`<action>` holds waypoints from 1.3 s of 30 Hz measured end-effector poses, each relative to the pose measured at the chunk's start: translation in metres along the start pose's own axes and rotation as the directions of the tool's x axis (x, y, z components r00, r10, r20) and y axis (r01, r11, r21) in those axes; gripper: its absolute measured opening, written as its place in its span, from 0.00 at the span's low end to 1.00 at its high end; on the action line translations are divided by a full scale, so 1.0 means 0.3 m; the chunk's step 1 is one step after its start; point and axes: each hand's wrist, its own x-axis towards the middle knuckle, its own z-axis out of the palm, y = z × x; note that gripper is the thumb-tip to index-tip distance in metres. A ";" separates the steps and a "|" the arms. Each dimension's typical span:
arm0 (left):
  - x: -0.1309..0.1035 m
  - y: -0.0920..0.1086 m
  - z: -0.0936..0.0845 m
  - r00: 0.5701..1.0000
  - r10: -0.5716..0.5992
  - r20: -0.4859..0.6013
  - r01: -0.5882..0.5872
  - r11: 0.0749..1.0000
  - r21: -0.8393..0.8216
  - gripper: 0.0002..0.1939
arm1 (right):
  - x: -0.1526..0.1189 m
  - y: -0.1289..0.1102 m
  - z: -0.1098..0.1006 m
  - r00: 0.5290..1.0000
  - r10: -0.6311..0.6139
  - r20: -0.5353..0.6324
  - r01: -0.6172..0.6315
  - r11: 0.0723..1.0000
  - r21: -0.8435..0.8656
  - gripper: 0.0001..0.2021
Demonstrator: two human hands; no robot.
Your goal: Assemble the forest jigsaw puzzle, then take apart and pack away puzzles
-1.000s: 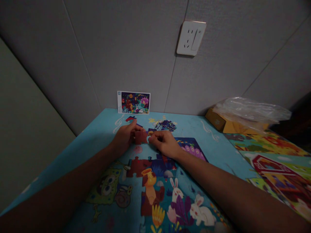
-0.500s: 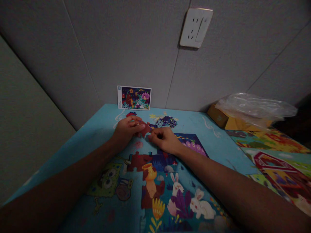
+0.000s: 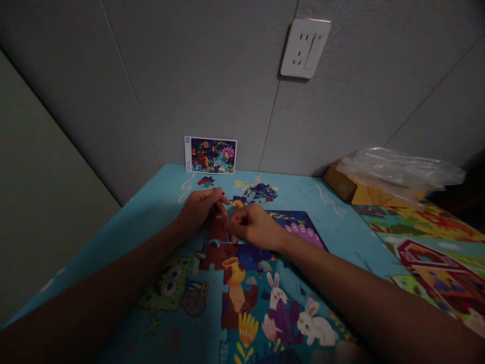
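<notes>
So my brown piece (image 3: 216, 233) is sitting lower and closer to me than half a second ago, right at the far left edge of the puzzle (image 3: 261, 290) instead of tilting in my fingers beyond it. Guess I'm working at the join now; can't tell if the tabs are locking. My right hand (image 3: 252, 225) is pinching the piece's right side, forearm crossing the puzzle's right edge. My left hand (image 3: 200, 208) is bending over the piece from the puzzle's far left, fingertips touching, but whether it's really gripping isn't showing.
</notes>
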 end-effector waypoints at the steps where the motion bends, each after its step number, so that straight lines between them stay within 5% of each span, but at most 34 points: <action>1: 0.001 0.001 0.001 1.000 -0.021 0.008 0.021 0.999 -0.034 0.23 | -0.013 -0.033 0.002 0.993 0.067 0.095 -0.066 0.998 -0.017 0.11; 6: -0.008 0.014 0.006 0.996 -0.061 0.066 0.067 0.994 -0.090 0.19 | -0.079 -0.159 0.019 0.881 0.304 0.362 -0.285 0.953 -0.108 0.09; 10: -0.019 0.028 -0.005 0.988 -0.080 0.135 0.090 0.994 -0.064 0.18 | -0.081 -0.150 0.026 0.878 0.287 0.384 -0.259 0.958 -0.122 0.08; 15: -0.026 0.039 -0.022 0.973 -0.085 0.213 0.077 0.996 0.047 0.20 | -0.035 -0.088 0.012 0.972 0.145 0.186 -0.174 0.974 0.148 0.11; 18: -0.031 0.039 -0.025 0.966 -0.062 0.250 0.045 0.996 0.071 0.19 | -0.015 -0.075 -0.009 0.978 0.206 0.011 -0.205 0.964 0.169 0.13; 20: -0.033 0.035 -0.024 0.961 -0.039 0.275 0.023 0.998 0.062 0.17 | -0.015 -0.084 -0.026 0.965 0.251 -0.076 -0.245 0.966 0.079 0.15; 23: -0.032 0.028 -0.022 0.968 0.010 0.252 -0.023 0.999 0.048 0.16 | -0.054 -0.132 -0.040 0.966 0.203 -0.158 -0.243 0.925 -0.293 0.16; 25: -0.033 0.027 -0.020 0.974 0.018 0.225 -0.023 1.000 0.021 0.15 | -0.108 -0.181 -0.029 0.990 0.132 -0.047 -0.137 0.836 -0.532 0.13; 26: -0.034 0.028 -0.018 0.977 0.022 0.214 -0.025 1.000 0.011 0.15 | -0.140 -0.206 -0.016 0.987 0.107 0.117 -0.024 0.831 -0.556 0.12; 28: -0.038 0.033 -0.014 0.978 0.039 0.206 -0.043 0.999 0.016 0.14 | -0.202 -0.249 0.019 0.901 0.046 0.432 0.212 0.821 -0.530 0.15; 30: -0.041 0.038 -0.013 0.978 0.058 0.203 -0.068 0.997 0.045 0.14 | -0.243 -0.272 0.059 0.827 -0.001 0.562 0.362 0.767 -0.531 0.18; 33: -0.044 0.040 -0.014 0.976 0.053 0.212 -0.073 0.993 0.089 0.14 | -0.259 -0.273 0.099 0.826 -0.045 0.562 0.428 0.699 -0.573 0.21; 39: -0.034 0.023 -0.023 0.971 0.073 0.228 -0.103 0.987 0.122 0.14 | -0.237 -0.238 0.098 0.874 -0.001 0.487 0.349 0.698 -0.626 0.15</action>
